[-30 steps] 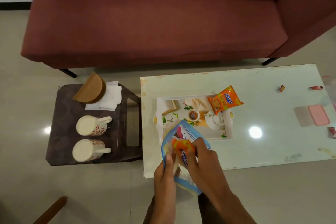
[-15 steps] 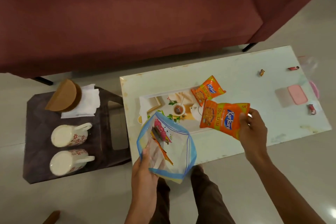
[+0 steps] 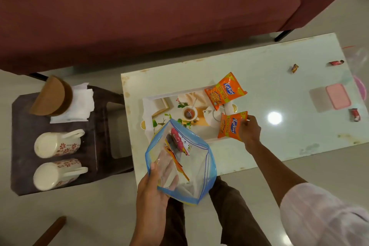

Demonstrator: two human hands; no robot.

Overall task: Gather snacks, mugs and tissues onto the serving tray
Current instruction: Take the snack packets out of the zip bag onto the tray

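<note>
A printed serving tray (image 3: 157,104) lies on the white coffee table (image 3: 269,90). One orange snack packet (image 3: 224,91) rests on the tray's far right corner. My right hand (image 3: 249,131) grips a second orange snack packet (image 3: 231,125) over the tray's right end. My left hand (image 3: 152,187) holds an open clear zip bag (image 3: 191,166) with a blue rim; a pink packet (image 3: 178,142) and another orange one sit inside it. Two white floral mugs (image 3: 58,144) (image 3: 58,172) lie on a dark side stool (image 3: 26,122), beside white tissues (image 3: 79,104) under a round wooden holder (image 3: 52,96).
A maroon sofa (image 3: 139,10) runs along the far side. Small wrapped candies (image 3: 294,68) (image 3: 336,62) (image 3: 354,115) and a pink-lidded box (image 3: 337,99) lie on the table's right part. A wooden piece (image 3: 51,231) shows at the bottom left on the tiled floor.
My right hand pulled an orange packet out of the zip bag and carried it right and down onto the tray's right end. The left hand kept holding the bag.
</note>
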